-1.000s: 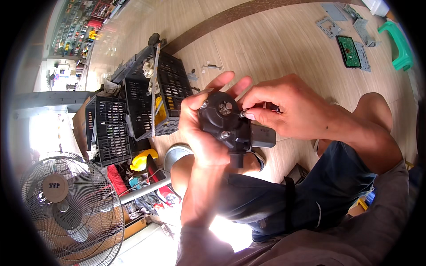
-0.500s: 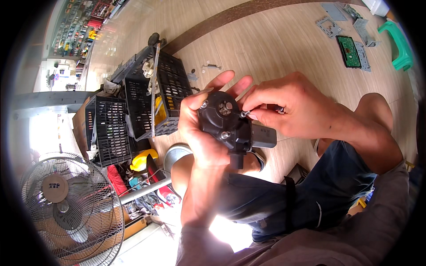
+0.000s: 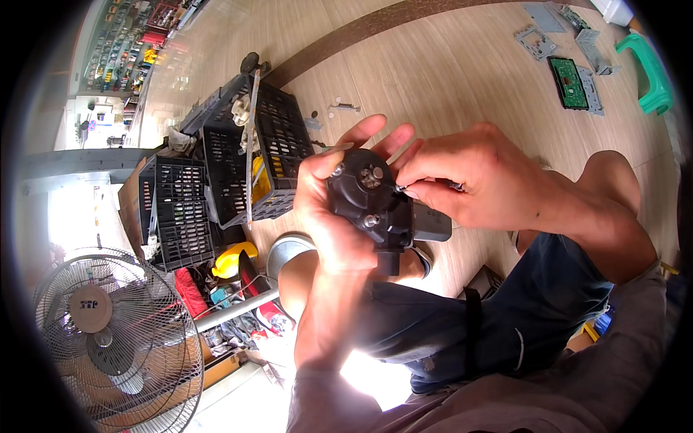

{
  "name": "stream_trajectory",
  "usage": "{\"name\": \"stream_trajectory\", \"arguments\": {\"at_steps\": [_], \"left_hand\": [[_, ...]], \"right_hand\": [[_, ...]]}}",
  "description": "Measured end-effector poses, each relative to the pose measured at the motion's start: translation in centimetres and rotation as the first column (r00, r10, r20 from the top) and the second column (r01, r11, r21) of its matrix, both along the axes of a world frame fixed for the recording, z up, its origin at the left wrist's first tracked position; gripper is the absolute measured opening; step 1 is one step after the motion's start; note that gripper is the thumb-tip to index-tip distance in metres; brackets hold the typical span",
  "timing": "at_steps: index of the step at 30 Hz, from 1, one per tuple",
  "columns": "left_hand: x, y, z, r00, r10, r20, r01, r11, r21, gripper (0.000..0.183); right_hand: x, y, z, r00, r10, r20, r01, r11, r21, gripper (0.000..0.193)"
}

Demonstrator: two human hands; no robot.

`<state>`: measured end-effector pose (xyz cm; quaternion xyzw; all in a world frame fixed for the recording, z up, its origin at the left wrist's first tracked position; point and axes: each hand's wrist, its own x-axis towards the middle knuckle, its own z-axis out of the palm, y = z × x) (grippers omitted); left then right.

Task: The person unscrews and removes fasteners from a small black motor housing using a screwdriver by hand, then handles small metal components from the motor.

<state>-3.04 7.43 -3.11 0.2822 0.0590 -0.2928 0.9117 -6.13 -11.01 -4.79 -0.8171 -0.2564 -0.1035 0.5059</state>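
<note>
My left hand (image 3: 328, 224) is wrapped round a black motor-like housing (image 3: 354, 198), its thumb on the near side and fingertips showing beyond the top edge. The housing has a round end with a silver metal part (image 3: 371, 177) in its middle and silver screws (image 3: 372, 220) around it. A grey block (image 3: 432, 222) sticks out at its right side. My right hand (image 3: 476, 173) is closed, thumb and forefinger pinching a small screw (image 3: 401, 189) at the housing's right edge. Another small shiny metal piece (image 3: 455, 186) shows among the curled right fingers; its kind is unclear.
Black plastic crates (image 3: 278, 137) stand at the left, above a standing fan (image 3: 115, 339). A yellow object (image 3: 232, 261) and assorted tools lie near them. On the floor at the far right are a green circuit board (image 3: 568, 83), metal plates (image 3: 535, 43) and a green plastic stool (image 3: 644, 72).
Both hands and the housing have shifted slightly to the right. The right fingertips have turned a little, and less of the pinched screw shows.
</note>
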Motion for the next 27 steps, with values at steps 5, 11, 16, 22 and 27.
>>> {"name": "stream_trajectory", "arguments": {"at_steps": [5,11,16,22,27], "left_hand": [[0.20,0.07,-0.16,0.999,-0.032,-0.004,0.032,0.997,0.071,0.059],[0.03,-0.07,-0.08,1.000,-0.010,-0.006,0.011,0.999,0.033,0.059],[-0.03,-0.20,-0.06,1.000,-0.021,-0.007,0.022,0.998,0.052,0.059],[0.01,-0.02,-0.40,1.000,-0.024,0.012,0.023,0.999,0.042,0.058],[0.08,0.07,-0.59,0.999,-0.030,0.022,0.029,0.999,0.036,0.058]], "right_hand": [[0.03,-0.08,-0.18,1.000,-0.012,-0.006,0.012,1.000,-0.006,0.016],[0.25,-0.39,-0.22,0.998,0.016,-0.055,-0.016,1.000,-0.006,0.012],[0.51,-0.37,-0.53,0.998,0.034,-0.051,-0.031,0.998,0.061,0.005],[0.50,-0.18,-0.46,1.000,0.014,-0.003,-0.014,0.999,0.034,0.007],[0.36,-0.47,-0.03,0.998,0.045,-0.044,-0.047,0.998,-0.052,0.009]]}}
